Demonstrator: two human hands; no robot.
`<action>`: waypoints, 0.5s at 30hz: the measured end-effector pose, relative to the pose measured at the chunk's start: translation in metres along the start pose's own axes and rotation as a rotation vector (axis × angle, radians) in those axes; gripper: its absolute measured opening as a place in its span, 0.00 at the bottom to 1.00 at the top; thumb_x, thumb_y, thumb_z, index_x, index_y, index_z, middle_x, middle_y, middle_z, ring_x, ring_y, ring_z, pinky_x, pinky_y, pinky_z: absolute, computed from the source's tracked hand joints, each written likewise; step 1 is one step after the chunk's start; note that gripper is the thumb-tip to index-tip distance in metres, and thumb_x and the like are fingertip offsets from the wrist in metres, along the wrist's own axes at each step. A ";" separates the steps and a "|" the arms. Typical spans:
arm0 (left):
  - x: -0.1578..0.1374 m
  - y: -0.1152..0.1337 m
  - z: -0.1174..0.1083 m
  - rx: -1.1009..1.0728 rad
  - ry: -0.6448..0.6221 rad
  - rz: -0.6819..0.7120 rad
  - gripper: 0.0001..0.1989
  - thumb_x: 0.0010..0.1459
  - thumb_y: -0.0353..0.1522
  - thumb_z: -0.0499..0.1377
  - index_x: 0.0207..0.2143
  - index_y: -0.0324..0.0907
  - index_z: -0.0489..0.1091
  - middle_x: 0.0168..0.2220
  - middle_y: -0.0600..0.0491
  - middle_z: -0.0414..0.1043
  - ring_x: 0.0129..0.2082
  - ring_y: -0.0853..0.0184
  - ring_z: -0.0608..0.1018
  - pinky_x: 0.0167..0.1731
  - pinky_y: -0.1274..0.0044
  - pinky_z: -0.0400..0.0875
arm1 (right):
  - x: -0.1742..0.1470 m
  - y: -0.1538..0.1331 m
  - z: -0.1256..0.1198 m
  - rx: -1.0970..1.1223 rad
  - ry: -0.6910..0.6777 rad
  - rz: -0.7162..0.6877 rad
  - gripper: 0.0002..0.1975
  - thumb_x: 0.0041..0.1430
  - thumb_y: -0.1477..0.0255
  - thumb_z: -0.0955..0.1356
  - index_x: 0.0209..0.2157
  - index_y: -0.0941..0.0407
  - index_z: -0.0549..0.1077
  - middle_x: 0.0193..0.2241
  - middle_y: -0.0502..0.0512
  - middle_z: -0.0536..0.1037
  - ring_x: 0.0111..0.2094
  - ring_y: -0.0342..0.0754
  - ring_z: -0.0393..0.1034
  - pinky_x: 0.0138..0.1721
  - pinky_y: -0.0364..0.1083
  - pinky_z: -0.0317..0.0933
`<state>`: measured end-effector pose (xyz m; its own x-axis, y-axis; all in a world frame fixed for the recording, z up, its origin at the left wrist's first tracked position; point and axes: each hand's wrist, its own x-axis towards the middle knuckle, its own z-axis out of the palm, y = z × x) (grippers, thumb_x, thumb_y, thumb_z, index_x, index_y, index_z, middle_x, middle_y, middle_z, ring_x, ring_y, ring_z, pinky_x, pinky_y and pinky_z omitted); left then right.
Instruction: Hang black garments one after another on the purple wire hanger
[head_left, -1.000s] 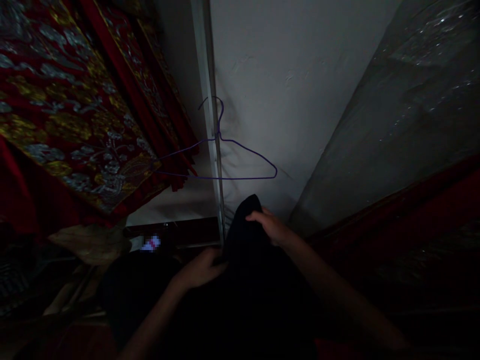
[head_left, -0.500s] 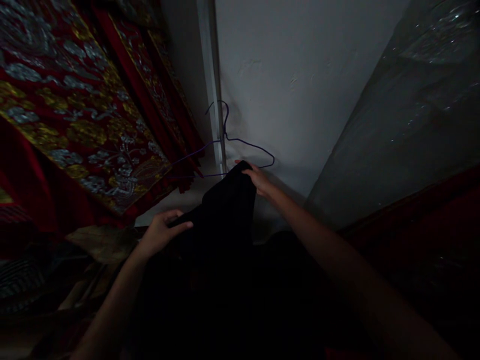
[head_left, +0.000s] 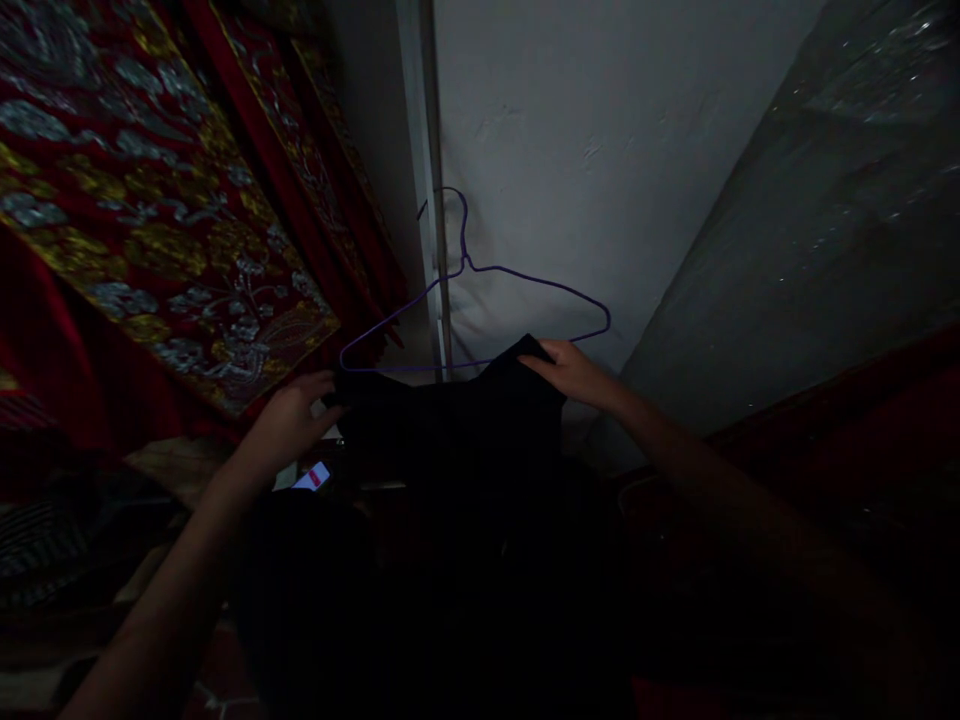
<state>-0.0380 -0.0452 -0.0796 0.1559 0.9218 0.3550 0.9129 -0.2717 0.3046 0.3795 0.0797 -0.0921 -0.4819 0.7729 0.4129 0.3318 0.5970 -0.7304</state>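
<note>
A black garment [head_left: 465, 420] is stretched between my two hands, its upper edge along the bottom bar of a purple wire hanger [head_left: 525, 275]. My left hand [head_left: 300, 410] pinches the garment's left corner, just under the hanger's left end. On the other side my right hand [head_left: 574, 372] grips the upper right corner, thumb on top, below the hanger's right arm. The hanger's hook loops around a narrow upright strip [head_left: 426, 150] on the wall. Lower down the cloth merges into darkness, so its kind and full shape cannot be made out.
Red cloth with gold and silver embroidery [head_left: 165, 230] hangs at the left. A pale wall [head_left: 585, 130] stands behind the hanger. Clear plastic sheeting [head_left: 810, 220] covers something at the right. A lit phone screen [head_left: 313, 477] shows below my left hand.
My hands have moved apart, spreading the garment wider beneath the hanger. The right hand shifted right, the left hand left and up. The phone screen has come into view.
</note>
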 end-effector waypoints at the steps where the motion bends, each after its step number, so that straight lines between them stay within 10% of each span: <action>1: 0.007 0.006 -0.007 0.028 0.055 0.006 0.16 0.59 0.42 0.56 0.38 0.41 0.76 0.53 0.43 0.75 0.52 0.52 0.77 0.56 0.64 0.69 | -0.001 -0.001 -0.002 -0.013 0.000 0.017 0.16 0.61 0.59 0.67 0.32 0.57 0.77 0.28 0.54 0.79 0.29 0.49 0.71 0.30 0.46 0.65; 10: 0.055 0.079 -0.032 -0.056 0.199 0.335 0.07 0.52 0.30 0.56 0.35 0.42 0.69 0.66 0.44 0.63 0.63 0.52 0.69 0.61 0.61 0.65 | -0.019 -0.027 0.022 -0.022 -0.059 -0.030 0.13 0.64 0.63 0.65 0.38 0.55 0.78 0.36 0.55 0.82 0.38 0.52 0.76 0.40 0.51 0.71; 15: 0.064 0.091 -0.024 -0.176 0.389 0.190 0.21 0.54 0.27 0.53 0.50 0.42 0.73 0.48 0.51 0.78 0.49 0.60 0.79 0.53 0.69 0.72 | -0.045 -0.047 0.013 -0.094 0.177 -0.073 0.19 0.65 0.69 0.66 0.57 0.52 0.73 0.55 0.57 0.78 0.56 0.55 0.72 0.59 0.56 0.65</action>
<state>0.0455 -0.0179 -0.0082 0.1306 0.6883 0.7136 0.7985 -0.4996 0.3358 0.3748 0.0142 -0.0838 -0.3600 0.7478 0.5579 0.3798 0.6636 -0.6444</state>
